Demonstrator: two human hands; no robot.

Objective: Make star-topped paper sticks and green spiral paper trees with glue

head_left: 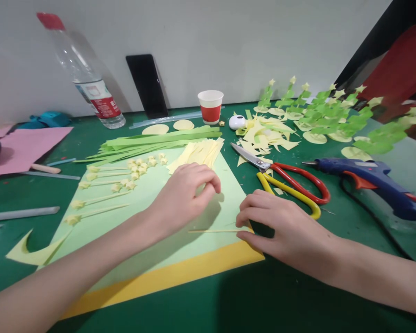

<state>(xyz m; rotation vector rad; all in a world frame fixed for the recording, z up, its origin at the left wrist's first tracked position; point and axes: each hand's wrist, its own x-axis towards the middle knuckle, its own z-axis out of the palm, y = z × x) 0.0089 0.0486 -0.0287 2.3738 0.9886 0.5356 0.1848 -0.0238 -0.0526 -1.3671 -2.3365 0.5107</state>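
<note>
My left hand (190,194) hovers over the light green paper sheet (159,243), thumb and index finger pinched; what they hold, if anything, I cannot make out. A thin pale stick (211,231) runs level above or on the sheet, its right end between the thumb and fingertips of my right hand (284,222). Beyond my left hand lie pale yellow paper strips (197,153). Left of it are folded paper stars (135,173) in a cluster and several sticks tipped with stars (100,201). Scissors (298,182) with red and yellow handles rest behind my right hand.
A blue glue gun (370,178) lies at the right, its cord trailing forward. Green paper plants (319,113) stand behind it. Paper scraps (266,132), a red and white cup (211,108), green strips (152,141), a phone (147,85) and a bottle (93,88) line the back.
</note>
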